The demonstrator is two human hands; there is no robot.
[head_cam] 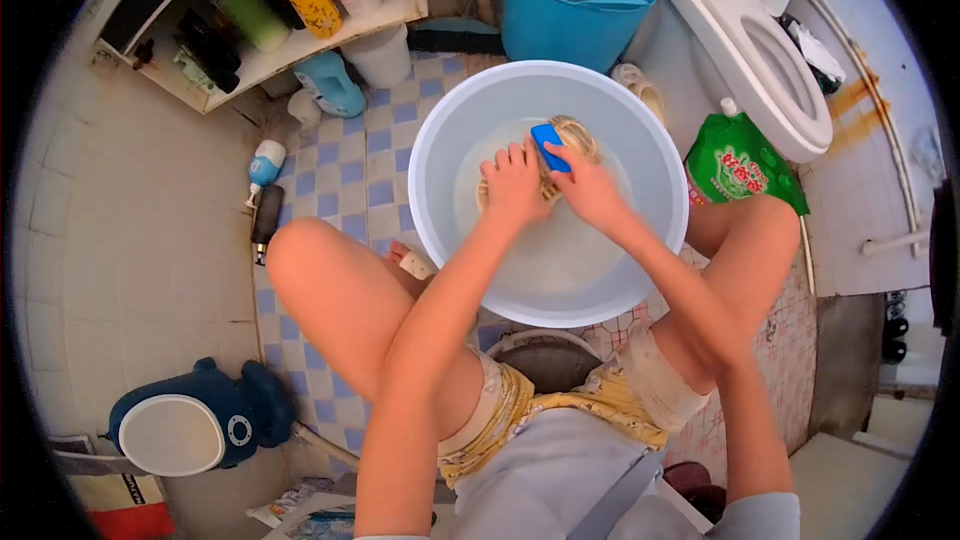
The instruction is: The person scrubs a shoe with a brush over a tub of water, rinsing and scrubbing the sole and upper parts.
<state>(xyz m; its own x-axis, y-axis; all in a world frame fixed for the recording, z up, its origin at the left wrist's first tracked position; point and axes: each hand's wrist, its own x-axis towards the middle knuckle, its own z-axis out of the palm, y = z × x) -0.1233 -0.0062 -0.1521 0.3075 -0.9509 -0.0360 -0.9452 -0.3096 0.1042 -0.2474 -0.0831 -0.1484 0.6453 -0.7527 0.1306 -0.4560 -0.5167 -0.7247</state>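
Note:
A large pale plastic basin (637, 270) with cloudy water in it stands on the floor between my knees. In it lies a tan and cream striped item (576, 136), perhaps a shoe or cloth; its exact kind cannot be told. My left hand (513, 181) presses down on the item's left part, its fingers bent and spread. My right hand (583, 184) grips a small blue block, likely a scrub brush (550, 148), against the item's upper part. The underside of the blue block is hidden.
A blue tub (574, 15) stands behind the basin, beside a white toilet (772, 67). A green detergent pouch (739, 161) is at the basin's right. Bottles fill a white shelf (315, 45) at upper left; a blue jug (332, 84) and pump bottle (266, 163) are on the tiled floor.

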